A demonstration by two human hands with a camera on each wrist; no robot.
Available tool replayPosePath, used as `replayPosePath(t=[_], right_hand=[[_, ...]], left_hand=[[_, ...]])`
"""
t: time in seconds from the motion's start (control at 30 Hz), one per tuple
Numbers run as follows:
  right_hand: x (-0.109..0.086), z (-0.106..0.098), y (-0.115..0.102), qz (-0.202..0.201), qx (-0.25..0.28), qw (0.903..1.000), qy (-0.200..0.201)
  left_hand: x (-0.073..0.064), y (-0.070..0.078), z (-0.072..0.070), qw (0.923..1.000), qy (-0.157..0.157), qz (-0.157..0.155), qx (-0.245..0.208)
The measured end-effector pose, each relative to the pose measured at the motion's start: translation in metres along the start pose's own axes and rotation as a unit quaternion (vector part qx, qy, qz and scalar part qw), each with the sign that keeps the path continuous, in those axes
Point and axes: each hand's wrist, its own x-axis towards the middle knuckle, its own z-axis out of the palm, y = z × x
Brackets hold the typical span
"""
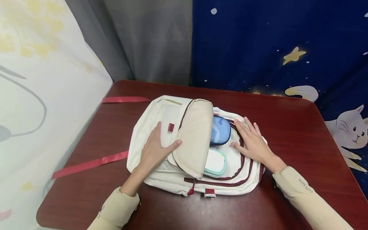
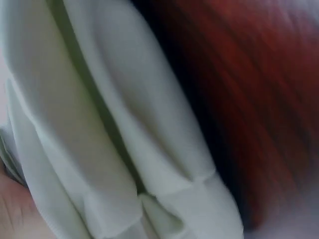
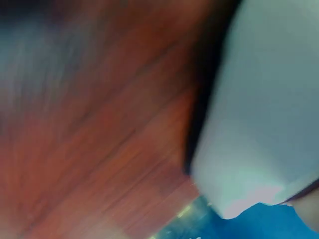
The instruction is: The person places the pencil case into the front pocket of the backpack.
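Observation:
A white backpack (image 1: 141, 140) with dark red zips lies flat on the table, its front pocket flap (image 1: 195, 137) folded back to the left. From under the flap's edge show a blue zipped case (image 1: 220, 130) and a mint-rimmed box (image 1: 216, 163) with a white top. My left hand (image 1: 155, 148) rests on the bag's left part, thumb stretched to the flap. Fingers spread, my right hand (image 1: 253, 143) lies on the right end of the bag, beside the blue case. The left wrist view holds folds of white fabric (image 2: 99, 124); the right wrist view, the bag's side (image 3: 264, 109).
The dark red table (image 1: 302, 143) reaches to a grey curtain (image 1: 155, 41) and a blue starry curtain (image 1: 258, 41) at the back. Two red straps (image 1: 95, 164) trail left from the bag. A pale patterned wall hanging (image 1: 43, 95) borders the left side.

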Motion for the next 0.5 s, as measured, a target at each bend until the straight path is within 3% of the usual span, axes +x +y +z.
replayPosePath(t=[0.13,0.33,0.5], right_hand=[[-0.003,-0.004,-0.016,-0.017,0.048,0.9987,-0.004],[-0.007,-0.001,-0.020,0.019,0.059,0.9963,-0.060],[-0.007,0.003,-0.018,0.036,0.053,0.9946,-0.082]], left_hand=[[-0.002,-0.002,0.003,0.9998,0.014,0.011,-0.003],[-0.002,-0.005,0.009,0.9983,0.032,0.043,0.022],[-0.003,-0.004,0.010,0.9977,0.034,0.050,0.031]])
